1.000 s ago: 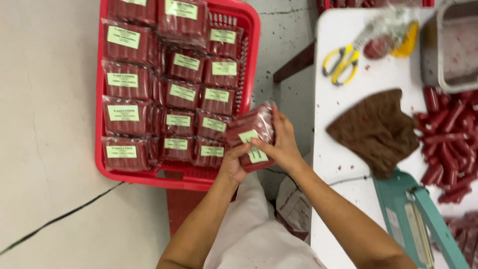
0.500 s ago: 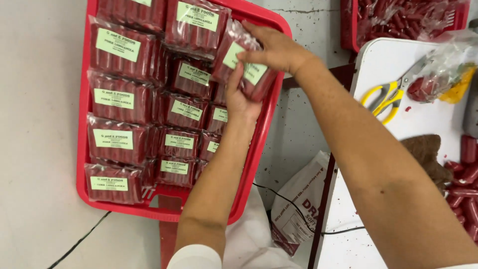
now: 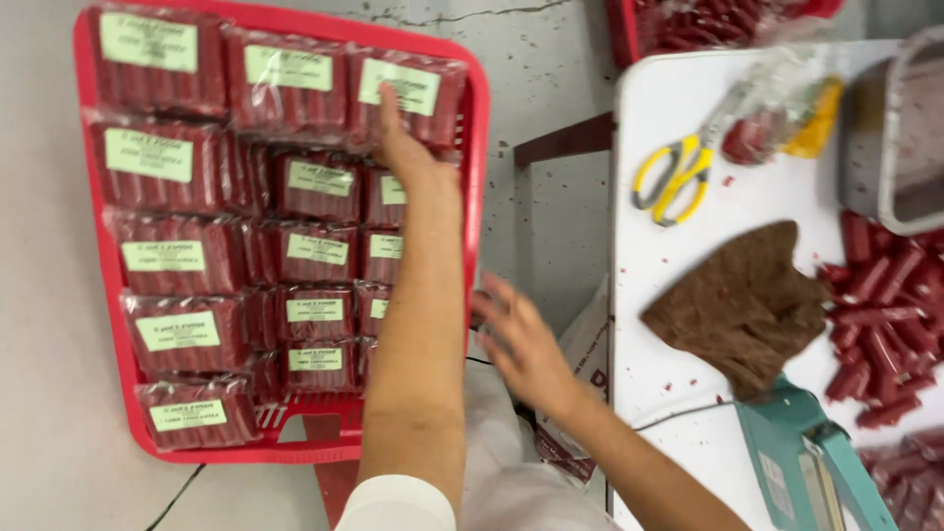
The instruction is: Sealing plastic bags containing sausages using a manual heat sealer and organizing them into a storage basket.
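Observation:
A red plastic crate (image 3: pixel 476 147) on the floor holds several clear packs of red sausages with pale green labels. My left hand (image 3: pixel 405 147) reaches into the crate and rests flat on the top right pack (image 3: pixel 433 93), fingers extended. My right hand (image 3: pixel 521 339) hovers in the air between the crate and the white table, fingers spread, holding nothing.
A white table (image 3: pixel 669 256) at the right carries yellow-handled scissors (image 3: pixel 674 177), a brown cloth (image 3: pixel 747 305), loose red sausages (image 3: pixel 885 295), a grey tray (image 3: pixel 895 128) and a teal heat sealer (image 3: pixel 806 462). Another red crate (image 3: pixel 708 25) stands beyond. A printed bag (image 3: pixel 580 364) hangs by the table edge.
Both hands had carried a pack over the crate. The pack now lies in the top right corner, my left hand stays on it, and my right hand has drawn back toward the table.

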